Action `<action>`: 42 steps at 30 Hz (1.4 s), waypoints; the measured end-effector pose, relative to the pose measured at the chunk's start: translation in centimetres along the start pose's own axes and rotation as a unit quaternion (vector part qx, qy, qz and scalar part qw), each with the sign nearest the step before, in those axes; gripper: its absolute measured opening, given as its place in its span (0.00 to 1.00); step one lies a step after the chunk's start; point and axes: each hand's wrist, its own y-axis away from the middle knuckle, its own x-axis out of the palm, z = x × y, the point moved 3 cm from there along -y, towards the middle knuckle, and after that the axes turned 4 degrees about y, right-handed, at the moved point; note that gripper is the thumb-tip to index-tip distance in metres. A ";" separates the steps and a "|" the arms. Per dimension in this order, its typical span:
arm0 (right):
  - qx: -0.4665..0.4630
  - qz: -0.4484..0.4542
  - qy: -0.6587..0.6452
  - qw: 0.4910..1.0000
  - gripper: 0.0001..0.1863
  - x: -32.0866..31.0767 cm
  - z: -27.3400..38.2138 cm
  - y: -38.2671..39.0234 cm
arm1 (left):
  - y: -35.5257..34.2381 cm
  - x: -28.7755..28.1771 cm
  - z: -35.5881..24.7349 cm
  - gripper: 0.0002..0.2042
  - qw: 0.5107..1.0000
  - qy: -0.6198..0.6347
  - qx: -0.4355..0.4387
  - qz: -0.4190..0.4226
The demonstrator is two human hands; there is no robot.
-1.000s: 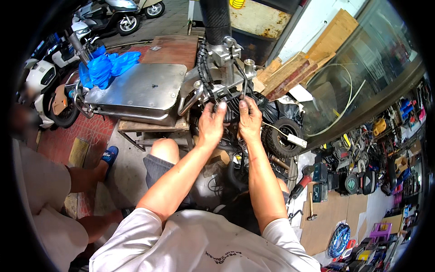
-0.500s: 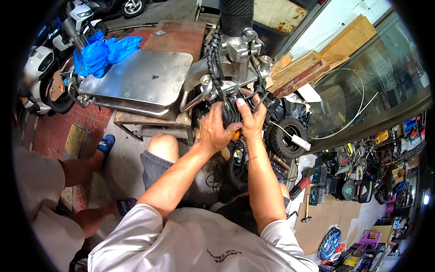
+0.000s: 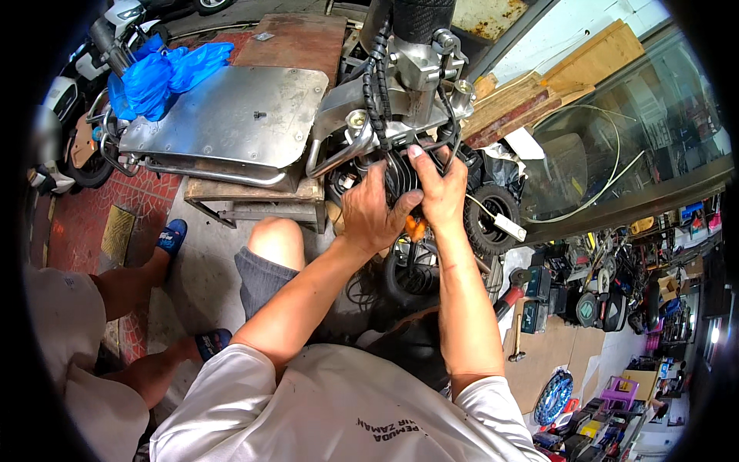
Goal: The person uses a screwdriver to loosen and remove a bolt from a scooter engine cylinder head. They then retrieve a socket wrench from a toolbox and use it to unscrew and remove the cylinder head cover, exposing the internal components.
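Note:
My left hand (image 3: 372,209) and my right hand (image 3: 441,189) grip a black ribbed part (image 3: 399,177) from either side. It sits below the silver metal front end (image 3: 419,73) of a scooter-like vehicle. My left thumb lies across its near side, and my right thumb presses near its top. The far fingers of both hands are partly hidden. Black spiral-wrapped cables (image 3: 377,85) hang down just beyond my hands. An orange thing (image 3: 416,228) shows below my thumbs. To the left, a small dark bolt-like piece (image 3: 260,115) lies on the flat metal deck (image 3: 219,108).
A wooden table (image 3: 254,202) supports the deck, with a blue plastic bag (image 3: 150,83) at its far left. Small tyres (image 3: 496,219), planks (image 3: 531,104) and a glass panel (image 3: 616,162) stand right. A hammer (image 3: 517,339) lies on cardboard. Another person's leg (image 3: 138,281) is at left.
The view has shifted slightly, so the deck sits a little higher and further left. Both hands stay on the black ribbed part, and more of the orange thing shows below them.

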 end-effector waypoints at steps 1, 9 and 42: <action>0.004 -0.002 0.015 1.000 0.16 0.0 0.7 -0.1 | 0.0 0.0 0.1 0.42 1.000 0.005 -0.003 -0.004; 0.128 0.032 0.155 0.979 0.24 -0.7 3.0 -0.9 | -0.1 -0.2 -1.0 0.39 0.994 0.000 -0.099 0.036; 0.074 0.082 0.101 0.989 0.21 -0.4 2.5 -1.7 | -0.1 0.3 0.5 0.29 0.995 0.066 -0.054 0.051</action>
